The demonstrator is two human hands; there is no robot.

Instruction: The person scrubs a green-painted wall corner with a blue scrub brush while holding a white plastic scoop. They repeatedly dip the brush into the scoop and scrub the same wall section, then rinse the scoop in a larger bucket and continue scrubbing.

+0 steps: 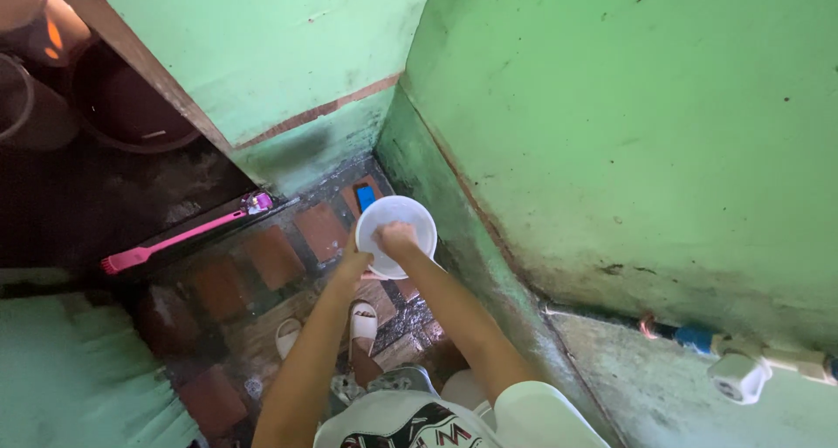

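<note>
Right hand (397, 239) reaches inside a white bowl (417, 214), fingers curled, seemingly empty. Left hand (356, 260) grips the bowl's rim above a brick floor (271, 260).

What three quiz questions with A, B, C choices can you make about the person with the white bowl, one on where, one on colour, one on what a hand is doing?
1. Where does the long brush lie?
A. On the floor by the dark doorway
B. Inside the bowl
C. On the tap

2. What colour is the brush?
A. Yellow
B. Pink
C. Black

3. What is the right hand doing?
A. Hanging at the person's side
B. Turning the tap
C. Resting inside the bowl

Answers:
1. A: the brush lies flat along the edge of the brick floor at the doorway.
2. B: its handle and bristles are bright pink.
3. C: the right hand sits in the white bowl, while the left hand is at the bowl's rim; the tap is far off on the wall.
</note>
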